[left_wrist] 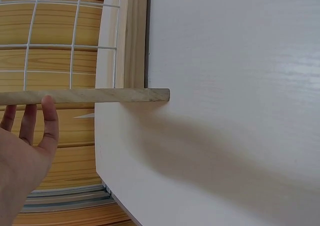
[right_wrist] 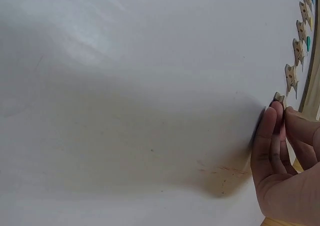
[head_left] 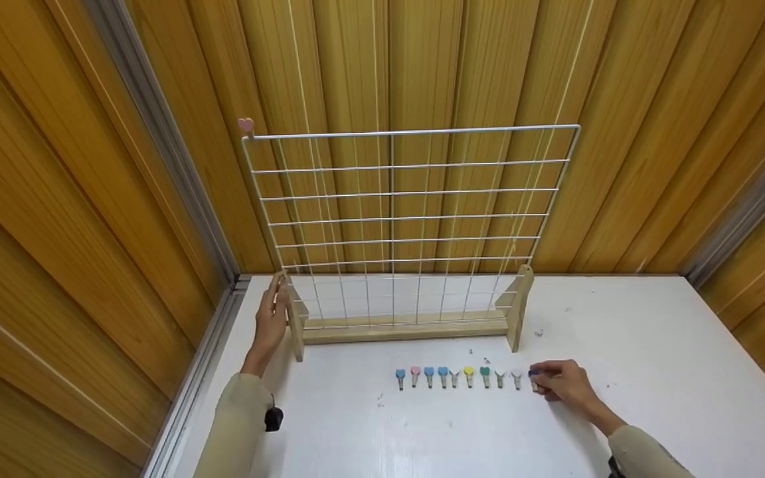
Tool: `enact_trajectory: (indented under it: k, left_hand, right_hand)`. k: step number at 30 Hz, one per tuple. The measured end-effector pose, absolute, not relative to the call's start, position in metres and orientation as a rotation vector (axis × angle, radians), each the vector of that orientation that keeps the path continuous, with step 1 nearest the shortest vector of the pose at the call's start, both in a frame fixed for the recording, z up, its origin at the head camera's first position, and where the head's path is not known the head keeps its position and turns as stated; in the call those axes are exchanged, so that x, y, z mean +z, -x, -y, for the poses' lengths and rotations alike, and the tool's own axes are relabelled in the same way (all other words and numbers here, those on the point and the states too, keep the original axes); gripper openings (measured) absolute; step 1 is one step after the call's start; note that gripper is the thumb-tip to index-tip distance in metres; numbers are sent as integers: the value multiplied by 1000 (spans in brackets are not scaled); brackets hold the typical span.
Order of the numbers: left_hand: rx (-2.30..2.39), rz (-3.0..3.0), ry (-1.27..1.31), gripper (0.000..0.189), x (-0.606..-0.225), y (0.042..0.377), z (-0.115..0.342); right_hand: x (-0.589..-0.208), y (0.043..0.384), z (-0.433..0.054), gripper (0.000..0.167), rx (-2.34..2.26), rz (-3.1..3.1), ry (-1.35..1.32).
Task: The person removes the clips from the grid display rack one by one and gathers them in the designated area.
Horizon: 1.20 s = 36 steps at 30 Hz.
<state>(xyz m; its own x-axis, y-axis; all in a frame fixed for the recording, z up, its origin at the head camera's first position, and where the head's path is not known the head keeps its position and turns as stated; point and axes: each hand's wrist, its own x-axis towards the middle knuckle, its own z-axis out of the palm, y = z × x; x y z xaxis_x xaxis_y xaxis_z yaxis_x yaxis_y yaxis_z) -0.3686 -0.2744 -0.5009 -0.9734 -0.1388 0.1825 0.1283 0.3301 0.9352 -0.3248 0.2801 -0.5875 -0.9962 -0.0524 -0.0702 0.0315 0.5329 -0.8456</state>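
A white wire grid rack (head_left: 392,192) stands upright in a wooden base (head_left: 402,333). My left hand (head_left: 271,315) is at the left wooden side post (head_left: 295,325), fingers fairly straight. In the left wrist view, its fingertips (left_wrist: 48,100) touch the post's outer face; the thumb is out of sight. Low over the white table, my right hand (head_left: 565,384) pinches a small wooden clothespin (right_wrist: 280,97) with a dark blue top between thumb and fingers, at the right end of a row of clothespins. The row includes a pale heart clothespin (head_left: 516,378), a green one (head_left: 485,376) and a yellow one (head_left: 469,375).
Farther left in the row are blue heart clothespins (head_left: 429,376) and a pink one (head_left: 415,374). Another pink heart clothespin (head_left: 246,126) sits on the grid's top left corner. Wood-patterned walls (head_left: 50,199) and a metal rail (head_left: 170,139) bound the white table (head_left: 422,445).
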Motion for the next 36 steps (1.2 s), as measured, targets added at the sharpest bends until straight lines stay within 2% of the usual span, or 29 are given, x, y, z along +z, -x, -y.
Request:
enact_trajectory:
  k: [8,12,19,28,36]
  left_hand:
    - [-1715,2359,-6,58,-503,369,273]
    - [-1730,2372,16,58,-504,369,270]
    - [-1715,2400,4,60,-502,365,275]
    - [-1705,2386,-16,57,-501,365,276]
    - [-1679,2375,-3,58,-500,366,274]
  right_hand:
    - [-583,325,-282,34,-1434,-2723,-45]
    - [-572,319,-286,31,-1362,-2818,2]
    - [-526,326,-268,31,-1348,-2808,361]
    - [-473,342,-236,32,-1359,-2787,551]
    - [-434,351,-209,32,-1429,-2785,600]
